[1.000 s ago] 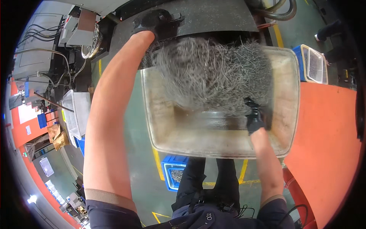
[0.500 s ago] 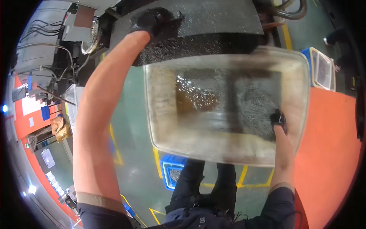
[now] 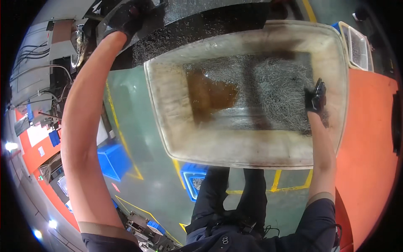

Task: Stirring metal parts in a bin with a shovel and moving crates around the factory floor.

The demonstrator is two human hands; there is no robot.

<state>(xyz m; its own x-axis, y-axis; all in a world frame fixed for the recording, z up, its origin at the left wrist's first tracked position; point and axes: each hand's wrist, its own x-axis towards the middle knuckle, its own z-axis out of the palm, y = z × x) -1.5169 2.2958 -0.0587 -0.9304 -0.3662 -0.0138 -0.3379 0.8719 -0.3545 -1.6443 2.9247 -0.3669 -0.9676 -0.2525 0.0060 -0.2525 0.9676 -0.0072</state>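
A large off-white tub (image 3: 235, 155) stands before me. Thin needle-like metal pieces (image 3: 285, 90) lie heaped in the right part of its floor, and brown liquid (image 3: 212, 92) pools at the left. My right hand (image 3: 317, 96), in a black glove, is inside the tub by its right wall, at the edge of the heap. Its fingers point away from me, stretched out, with nothing visible in them. At the upper left, my left hand (image 3: 132, 17), also black-gloved, is at the dark wet machine surface (image 3: 193, 10). Its fingers blend into the dark background.
Beyond the tub runs a dark ledge (image 3: 201, 35) sprinkled with small bits. A blue bin (image 3: 113, 161) is at left, and another blue container (image 3: 191, 176) with metal pieces sits near my legs. At right are a white basket (image 3: 357, 48) and orange flooring (image 3: 369, 147).
The view has shifted, with machine and tub higher in it. My right hand has moved farther along the tub's right wall, fingers now extended. More brown liquid and fewer glinting spots show at left.
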